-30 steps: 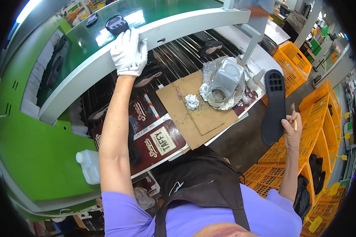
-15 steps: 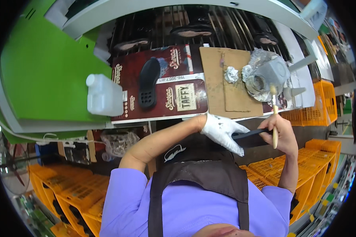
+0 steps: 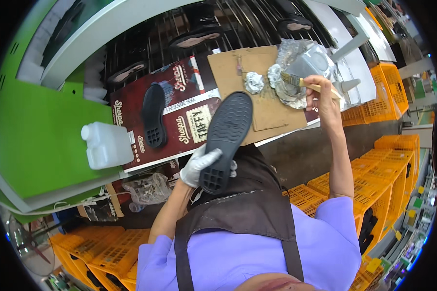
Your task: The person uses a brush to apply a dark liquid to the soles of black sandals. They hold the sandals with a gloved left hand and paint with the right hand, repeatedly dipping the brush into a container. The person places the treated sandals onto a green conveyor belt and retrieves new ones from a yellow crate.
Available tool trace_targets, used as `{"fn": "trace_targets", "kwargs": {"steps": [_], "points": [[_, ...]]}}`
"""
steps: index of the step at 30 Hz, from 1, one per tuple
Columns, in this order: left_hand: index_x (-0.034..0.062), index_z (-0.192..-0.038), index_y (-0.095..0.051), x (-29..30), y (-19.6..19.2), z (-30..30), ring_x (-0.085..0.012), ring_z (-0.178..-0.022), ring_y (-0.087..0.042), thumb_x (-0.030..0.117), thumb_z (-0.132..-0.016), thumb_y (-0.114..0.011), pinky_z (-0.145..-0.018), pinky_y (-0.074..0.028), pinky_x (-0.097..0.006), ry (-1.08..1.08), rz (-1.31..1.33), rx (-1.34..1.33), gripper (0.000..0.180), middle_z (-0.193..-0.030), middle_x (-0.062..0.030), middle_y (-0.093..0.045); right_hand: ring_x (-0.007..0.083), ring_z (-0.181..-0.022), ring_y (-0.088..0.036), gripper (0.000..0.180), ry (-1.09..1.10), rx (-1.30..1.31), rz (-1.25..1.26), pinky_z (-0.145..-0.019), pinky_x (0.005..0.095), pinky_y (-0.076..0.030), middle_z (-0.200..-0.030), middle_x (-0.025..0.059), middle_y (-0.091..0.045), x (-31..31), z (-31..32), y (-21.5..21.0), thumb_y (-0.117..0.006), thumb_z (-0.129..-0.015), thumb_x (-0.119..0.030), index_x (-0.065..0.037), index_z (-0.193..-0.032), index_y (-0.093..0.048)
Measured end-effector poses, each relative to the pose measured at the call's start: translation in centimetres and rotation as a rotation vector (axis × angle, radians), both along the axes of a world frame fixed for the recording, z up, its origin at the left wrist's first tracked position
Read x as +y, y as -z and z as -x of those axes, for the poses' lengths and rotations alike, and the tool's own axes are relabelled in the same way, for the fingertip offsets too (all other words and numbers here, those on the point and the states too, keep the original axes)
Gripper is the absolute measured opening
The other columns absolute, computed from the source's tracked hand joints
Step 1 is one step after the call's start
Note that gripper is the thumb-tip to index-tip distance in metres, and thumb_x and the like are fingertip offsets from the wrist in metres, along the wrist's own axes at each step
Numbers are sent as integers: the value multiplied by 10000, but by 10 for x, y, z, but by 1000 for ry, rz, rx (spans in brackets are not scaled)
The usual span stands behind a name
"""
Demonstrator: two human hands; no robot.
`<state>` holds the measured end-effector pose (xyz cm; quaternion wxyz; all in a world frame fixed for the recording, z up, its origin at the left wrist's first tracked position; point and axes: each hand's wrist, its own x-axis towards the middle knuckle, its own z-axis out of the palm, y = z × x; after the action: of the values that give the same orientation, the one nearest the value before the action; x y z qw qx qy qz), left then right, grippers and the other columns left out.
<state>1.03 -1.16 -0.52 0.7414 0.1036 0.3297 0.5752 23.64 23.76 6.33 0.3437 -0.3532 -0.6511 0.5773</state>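
My left hand (image 3: 200, 167), in a white glove, grips a black shoe sole (image 3: 227, 128) by its heel. The patterned underside faces up, and the toe points away over the table's front edge. My bare right hand (image 3: 324, 96) is closed around the pale handle of a flat paintbrush (image 3: 296, 80). Its bristles lie over the front of a foil-and-plastic-covered clear container (image 3: 310, 65); whether they touch it I cannot tell. A second black shoe sole (image 3: 154, 116) lies on the dark red printed cardboard (image 3: 131, 104) to the left.
A white plastic jug (image 3: 107, 145) stands at the table's left. Crumpled foil (image 3: 254, 83) sits on brown cardboard (image 3: 223, 63). Behind is a rod conveyor carrying black shoes (image 3: 196, 39). Orange crates (image 3: 364, 169) flank me on both sides, and a pale post (image 3: 349, 48) rises at the right.
My left hand has moved left and turned the sole underside up. My right hand has let go of the sole and carried the brush forward to the container. The view has shifted right.
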Motion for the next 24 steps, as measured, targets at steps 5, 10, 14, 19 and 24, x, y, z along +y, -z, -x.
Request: {"fn": "trace_targets", "kwargs": {"steps": [5,10,14,19,24], "points": [[-27,-1274,-403,8,11,-9,-408,-818,-603,555,-918,-285,-741,-505,-457,-110,-58,-380,693,-950,-283,-584,52,-573,-501,307,176,-288,-344,-517,212,-416,-662,-7,-559,18,-3,11,-580,-895,-305,-17,-816,-650],[-41,-1271,-399,24,10,-20,-401,-862,-587,489,-938,-271,-758,-484,-464,-170,-52,-344,639,-1001,-304,-559,137,-509,-577,240,154,-501,-532,-513,281,-453,-594,90,-622,34,6,30,-668,-820,-231,6,-785,-657],[-61,-1269,-391,38,12,-20,-391,-879,-583,477,-941,-272,-787,-477,-444,-124,-162,-331,642,-1056,-304,-541,185,-518,-614,233,166,-631,-581,-511,301,-464,-605,141,-618,44,12,56,-681,-799,-230,1,-776,-658],[-51,-1279,-382,51,12,-17,-358,-922,-583,509,-924,-346,-832,-475,-436,-134,-253,-169,664,-1114,-269,-535,110,-497,-576,229,198,-467,-423,-489,248,-443,-582,89,-617,45,12,59,-706,-789,-220,0,-752,-657],[47,-1336,-353,60,4,-8,-317,-1115,-527,395,-744,-722,-972,-424,-449,-214,-348,-98,780,-1241,-172,-502,26,-541,-544,189,289,-140,-91,-480,171,-419,-638,-4,-609,36,-4,51,-704,-810,-197,-13,-813,-662]]}}
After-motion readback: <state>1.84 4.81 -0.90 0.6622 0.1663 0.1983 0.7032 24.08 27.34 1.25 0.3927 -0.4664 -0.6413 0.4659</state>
